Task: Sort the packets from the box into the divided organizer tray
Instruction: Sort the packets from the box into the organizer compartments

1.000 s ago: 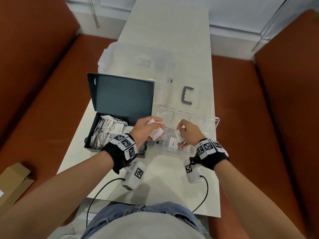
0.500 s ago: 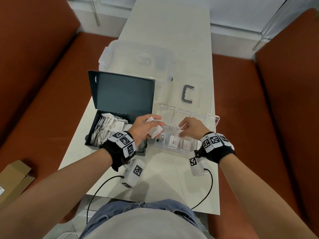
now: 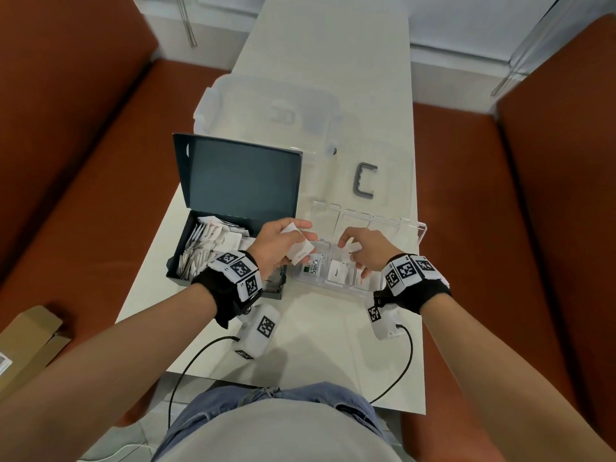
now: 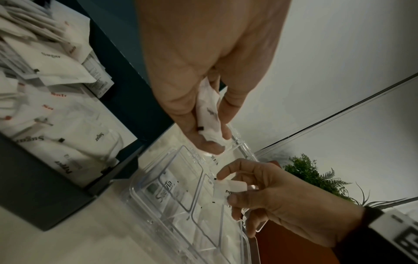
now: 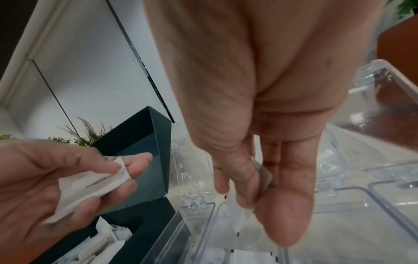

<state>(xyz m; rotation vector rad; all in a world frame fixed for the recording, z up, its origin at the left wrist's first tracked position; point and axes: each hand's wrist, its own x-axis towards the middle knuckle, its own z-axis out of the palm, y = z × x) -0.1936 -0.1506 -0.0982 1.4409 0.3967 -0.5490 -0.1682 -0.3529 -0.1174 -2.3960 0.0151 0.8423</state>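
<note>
the left hand [image 3: 278,243] pinches white packets [image 3: 300,251] above the near left corner of the clear organizer tray [image 3: 418,235], long axis slanting toward the person. the right hand [image 3: 366,250] pinches a pepper packet [image 4: 228,190] flat over the tray's middle compartments. the dark box [image 3: 213,258] of packets sits left on the table [image 3: 333,345].

White table [image 3: 333,61] carries box [image 3: 230,181], organizer tray [image 3: 413,235], bin [image 3: 266,108].

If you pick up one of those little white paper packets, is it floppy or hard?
Probably floppy: the small white paper packet in the left hand is creased and bent where the fingers pinch it. It also looks light, since the right hand holds another white packet with just fingertips. Likely not slippery, being matte paper.
</note>
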